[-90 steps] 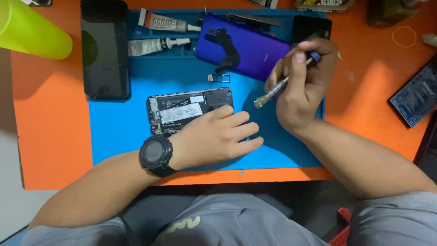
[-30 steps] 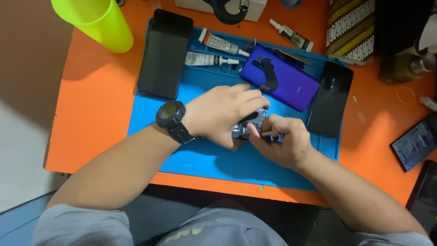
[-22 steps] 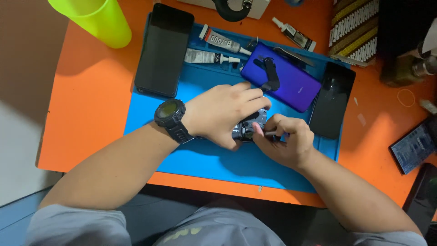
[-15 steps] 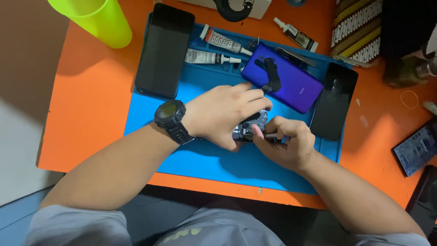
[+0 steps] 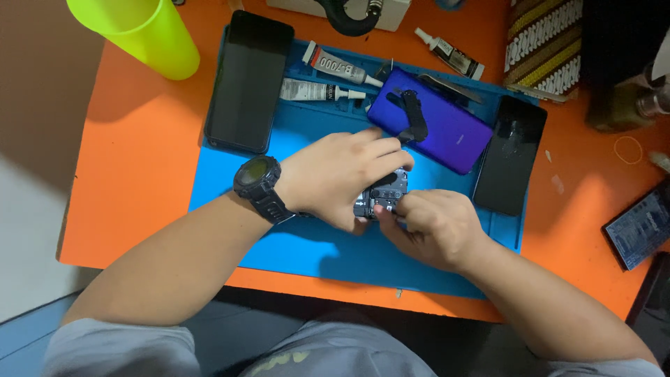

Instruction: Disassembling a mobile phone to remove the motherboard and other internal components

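The fingers of the left hand (image 5: 342, 178) curl down over a small opened phone body with dark exposed innards (image 5: 382, 197), pressing it flat against the blue rubber work mat (image 5: 307, 244). The right hand (image 5: 433, 227) meets it from the other side, thumb and forefinger pinched narrow at the phone's near edge; whether they grip a tool cannot be told, since the knuckles hide it. Most of the phone is covered by the two hands, and it lies near the mat's middle. A black chunky wristwatch (image 5: 258, 185) sits on the left wrist.

Just beyond the hands lies a glossy purple back cover (image 5: 440, 126) with a black strip across it. To its right rests a black glass panel (image 5: 509, 153), and at the mat's left edge a larger dark phone (image 5: 248, 80) lies face up. Two grey glue tubes (image 5: 328, 77) lie between them at the top. The mat covers an orange table (image 5: 132, 167), where a lime-green plastic cup (image 5: 139, 28) stands at the far left corner.
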